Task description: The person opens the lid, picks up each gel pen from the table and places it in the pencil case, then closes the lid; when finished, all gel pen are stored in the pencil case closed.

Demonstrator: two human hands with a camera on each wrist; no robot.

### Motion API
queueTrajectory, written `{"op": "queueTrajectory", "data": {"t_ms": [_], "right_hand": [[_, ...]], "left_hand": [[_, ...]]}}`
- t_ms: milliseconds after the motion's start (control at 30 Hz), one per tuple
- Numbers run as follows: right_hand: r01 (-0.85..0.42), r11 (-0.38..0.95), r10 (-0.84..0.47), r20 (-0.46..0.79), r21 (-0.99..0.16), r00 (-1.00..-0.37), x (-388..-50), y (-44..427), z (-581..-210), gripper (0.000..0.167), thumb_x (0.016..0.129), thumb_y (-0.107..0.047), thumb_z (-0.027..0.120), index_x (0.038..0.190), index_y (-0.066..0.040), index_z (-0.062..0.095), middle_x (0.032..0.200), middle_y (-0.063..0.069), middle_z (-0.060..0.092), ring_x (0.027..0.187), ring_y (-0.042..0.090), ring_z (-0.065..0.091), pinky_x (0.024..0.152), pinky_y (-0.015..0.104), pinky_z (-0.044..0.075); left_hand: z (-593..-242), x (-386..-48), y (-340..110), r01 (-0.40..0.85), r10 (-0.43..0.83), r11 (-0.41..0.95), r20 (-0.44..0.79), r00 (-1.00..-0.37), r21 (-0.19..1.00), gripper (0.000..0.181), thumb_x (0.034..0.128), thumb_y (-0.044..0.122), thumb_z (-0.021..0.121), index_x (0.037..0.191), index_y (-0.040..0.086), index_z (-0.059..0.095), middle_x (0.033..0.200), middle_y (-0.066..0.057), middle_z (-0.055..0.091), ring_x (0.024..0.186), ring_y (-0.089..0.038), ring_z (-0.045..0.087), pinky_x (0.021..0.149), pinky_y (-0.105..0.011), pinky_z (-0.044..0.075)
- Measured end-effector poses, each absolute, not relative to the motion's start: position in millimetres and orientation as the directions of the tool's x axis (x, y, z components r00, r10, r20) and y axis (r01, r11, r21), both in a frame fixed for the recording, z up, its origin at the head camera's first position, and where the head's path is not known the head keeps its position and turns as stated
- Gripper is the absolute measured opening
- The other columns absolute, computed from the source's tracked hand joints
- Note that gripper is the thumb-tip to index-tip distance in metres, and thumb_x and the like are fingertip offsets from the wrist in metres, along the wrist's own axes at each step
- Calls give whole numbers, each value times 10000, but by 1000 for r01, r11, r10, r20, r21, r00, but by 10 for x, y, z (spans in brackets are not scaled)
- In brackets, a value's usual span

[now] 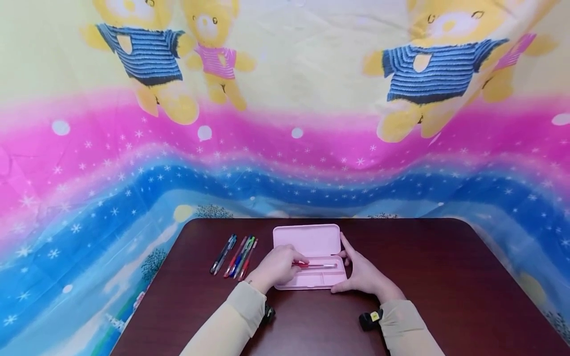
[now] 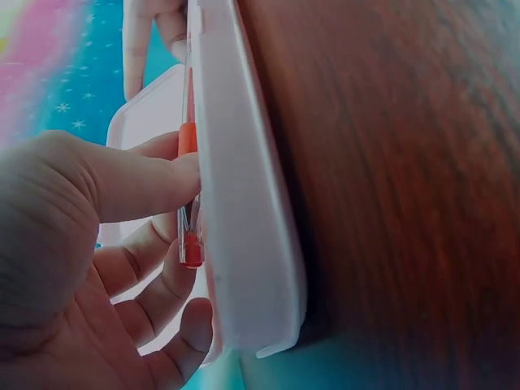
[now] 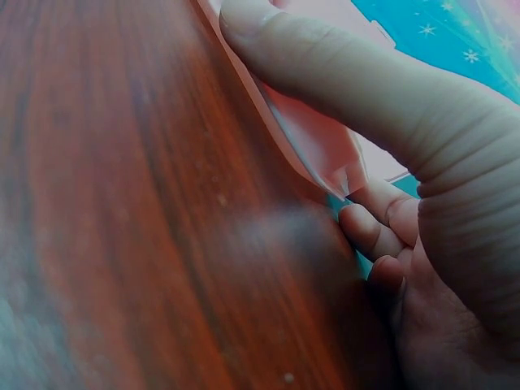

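One red pen (image 1: 318, 266) pinched in the left hand (image 1: 277, 264) at one open pink case (image 1: 306, 240)
Right hand (image 1: 366, 275) spread, touching the case's side; two clusters of pens (image 1: 242, 257) lie apart

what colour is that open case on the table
The case is plain light pink, showing best in the head view.

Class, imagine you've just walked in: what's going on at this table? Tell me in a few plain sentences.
A person's left hand holds a red pen at the long back compartment of an open pink pencil case. Their right hand rests against the case's right end. More pens lie side by side on the dark table, left of the case.
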State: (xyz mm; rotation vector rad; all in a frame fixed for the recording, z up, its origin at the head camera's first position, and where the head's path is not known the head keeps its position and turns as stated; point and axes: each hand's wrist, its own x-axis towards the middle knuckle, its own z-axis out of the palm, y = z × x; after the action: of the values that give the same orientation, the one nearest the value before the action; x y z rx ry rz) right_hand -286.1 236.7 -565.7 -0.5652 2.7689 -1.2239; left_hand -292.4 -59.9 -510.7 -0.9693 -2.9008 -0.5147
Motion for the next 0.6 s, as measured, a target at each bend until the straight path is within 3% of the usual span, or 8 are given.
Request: {"op": "queueTrajectory", "data": {"t_ms": [600], "right_hand": [[-301, 622, -349, 87, -723, -933, -2866, 2354, -5655, 1614, 611, -533, 1073, 1792, -241, 13, 1297, -10, 619, 1070, 158, 522, 843, 240, 510]], "left_hand": [[-5172, -3002, -527, 512, 501, 819, 112, -858, 259, 174, 934, 161, 856, 1049, 285, 899, 995, 69, 828, 999, -145, 737, 956, -321, 589]]}}
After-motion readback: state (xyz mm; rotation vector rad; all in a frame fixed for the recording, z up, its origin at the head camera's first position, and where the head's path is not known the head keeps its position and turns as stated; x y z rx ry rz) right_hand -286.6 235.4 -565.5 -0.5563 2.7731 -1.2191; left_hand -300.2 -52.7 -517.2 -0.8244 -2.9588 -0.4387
